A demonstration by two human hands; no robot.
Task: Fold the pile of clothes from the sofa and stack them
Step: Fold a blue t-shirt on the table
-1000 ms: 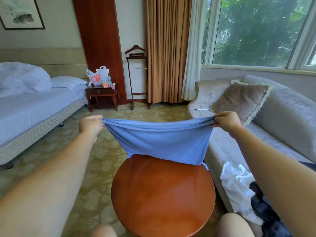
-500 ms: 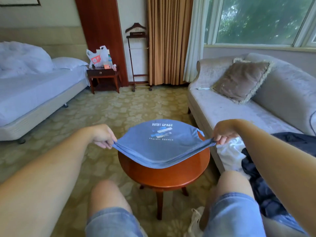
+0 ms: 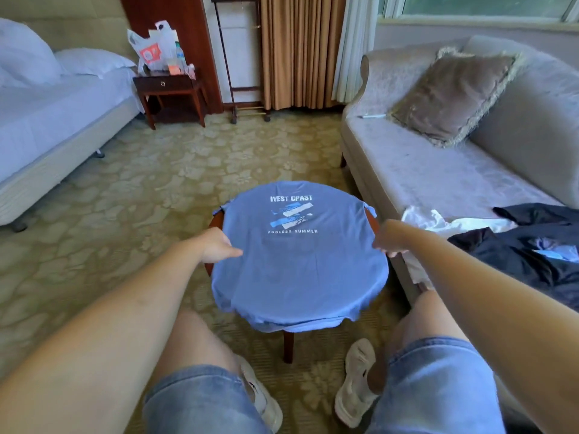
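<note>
A blue T-shirt (image 3: 297, 261) with a white "WEST COAST" print lies spread face up over the small round wooden table (image 3: 216, 219) in front of my knees, its hem hanging over the near rim. My left hand (image 3: 219, 245) pinches the shirt's left side edge. At the shirt's right side edge, my right hand (image 3: 387, 242) grips the cloth with curled fingers. On the sofa (image 3: 438, 183) to my right lie a crumpled white garment (image 3: 438, 220) and a dark navy garment (image 3: 532, 245), unfolded.
A fringed brown cushion (image 3: 451, 92) leans on the sofa back. A bed (image 3: 47, 120) stands at the left, with a nightstand (image 3: 169, 86) carrying plastic bags beyond it. A valet stand (image 3: 241, 57) and curtains are at the far wall. Patterned carpet surrounds the table.
I lowered the blue T-shirt from mid-air onto the round table; it now lies flat, print up. Both hands moved down and nearer with it.
</note>
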